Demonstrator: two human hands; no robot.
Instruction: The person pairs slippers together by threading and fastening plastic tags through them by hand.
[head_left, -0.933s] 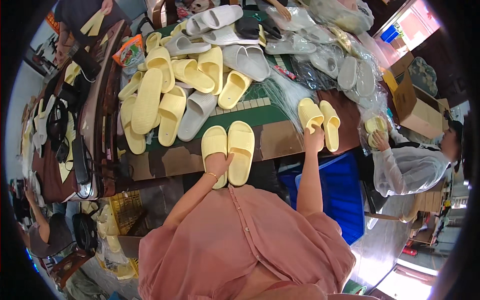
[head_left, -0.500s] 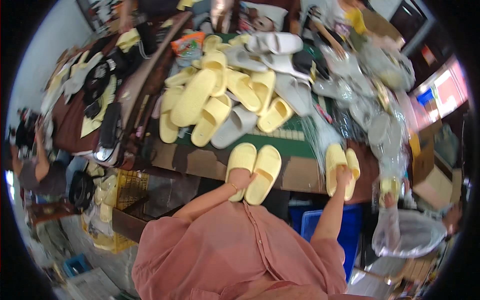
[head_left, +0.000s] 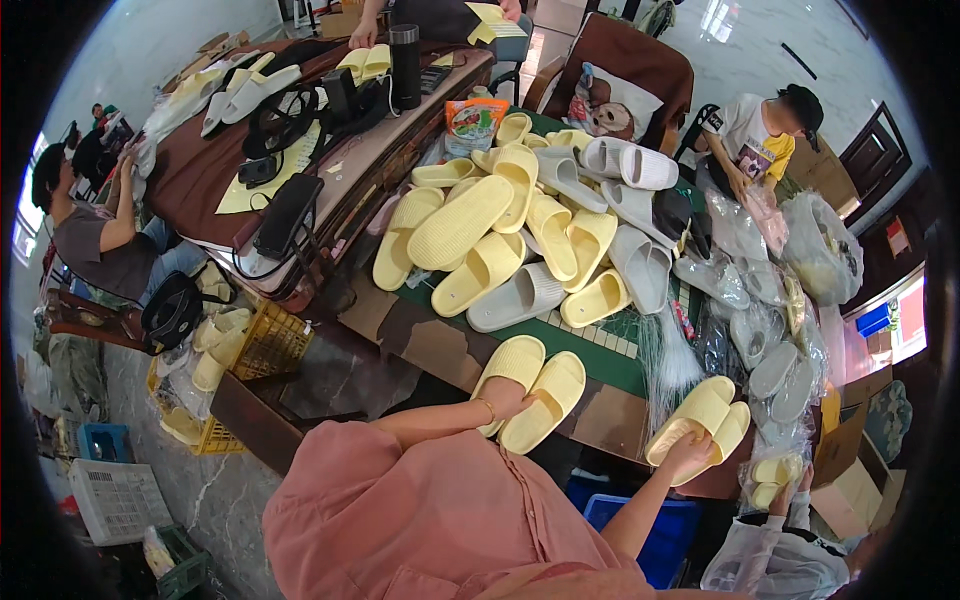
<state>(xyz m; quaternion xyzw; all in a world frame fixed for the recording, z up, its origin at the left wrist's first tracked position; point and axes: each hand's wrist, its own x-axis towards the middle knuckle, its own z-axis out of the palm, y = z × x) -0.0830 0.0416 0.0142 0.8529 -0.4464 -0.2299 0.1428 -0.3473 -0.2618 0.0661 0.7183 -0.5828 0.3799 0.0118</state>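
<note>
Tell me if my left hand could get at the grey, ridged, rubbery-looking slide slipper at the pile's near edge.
Probably, once freed: your left hand is holding a yellow, ridged, rubbery-looking slipper pair. The grey slipper lies just beyond, its near end uncovered.

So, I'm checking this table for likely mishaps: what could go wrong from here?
The left hand grips a pair of slippers at the front edge of the table; they might drop if it loosens. The right hand holds another pair beside loose strands, which could snag. The slipper pile looks uneven, so a knock might send some sliding.
</note>
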